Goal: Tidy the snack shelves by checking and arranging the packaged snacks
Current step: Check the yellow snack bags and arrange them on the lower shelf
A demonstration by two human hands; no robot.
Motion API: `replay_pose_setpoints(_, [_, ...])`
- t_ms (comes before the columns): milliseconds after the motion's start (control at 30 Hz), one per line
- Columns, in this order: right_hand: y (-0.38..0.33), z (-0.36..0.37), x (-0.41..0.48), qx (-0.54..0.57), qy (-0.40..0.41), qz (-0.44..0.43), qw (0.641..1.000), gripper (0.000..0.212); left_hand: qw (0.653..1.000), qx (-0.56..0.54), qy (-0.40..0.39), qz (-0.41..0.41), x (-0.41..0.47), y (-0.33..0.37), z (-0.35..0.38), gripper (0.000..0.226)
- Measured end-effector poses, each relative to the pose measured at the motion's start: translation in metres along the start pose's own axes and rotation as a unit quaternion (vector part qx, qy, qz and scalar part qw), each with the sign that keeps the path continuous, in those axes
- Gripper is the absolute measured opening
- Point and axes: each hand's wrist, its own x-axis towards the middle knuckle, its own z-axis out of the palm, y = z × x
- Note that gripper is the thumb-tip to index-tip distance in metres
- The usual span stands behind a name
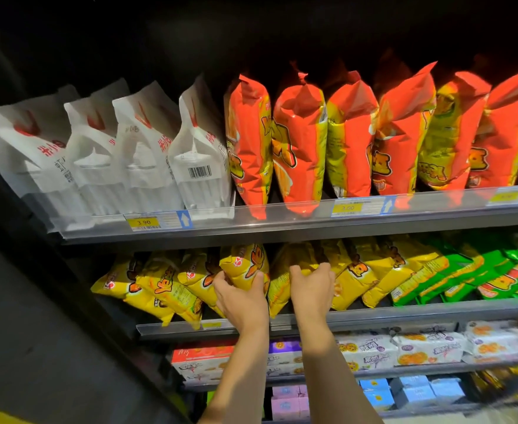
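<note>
Fingers (222,278) of the left hand (242,298) curl round a glossy yellow plastic snack bag (245,261) on the middle shelf (404,313). The right hand (312,289) hooks over the neighbouring yellow bag (300,258). Straightening seems underway; next, stand both upright, facing front.

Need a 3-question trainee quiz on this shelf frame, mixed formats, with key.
1. True or false: the left hand and the right hand each grip one of the yellow bags.
2. On the top shelf, what stands just left of the orange bags? A) white bags B) green bags C) blue boxes
3. Fill in: the price tag below the white bags reads ____.

Key: 1 true; 2 A; 3 3.90
</note>
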Motion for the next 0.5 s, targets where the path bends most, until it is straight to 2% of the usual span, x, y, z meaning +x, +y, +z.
replay_pose_setpoints(200, [0.004, 0.000, -0.007, 0.044, 0.016, -0.027, 0.999, 0.050, 0.999, 0.036, -0.004, -0.004, 0.009, -0.011, 0.008, 0.086])
replay_pose_setpoints(500, [0.007, -0.024, -0.015, 0.132, 0.049, -0.071, 0.988, 0.060, 0.994, 0.099, -0.030, -0.035, 0.004, -0.026, -0.004, 0.078])
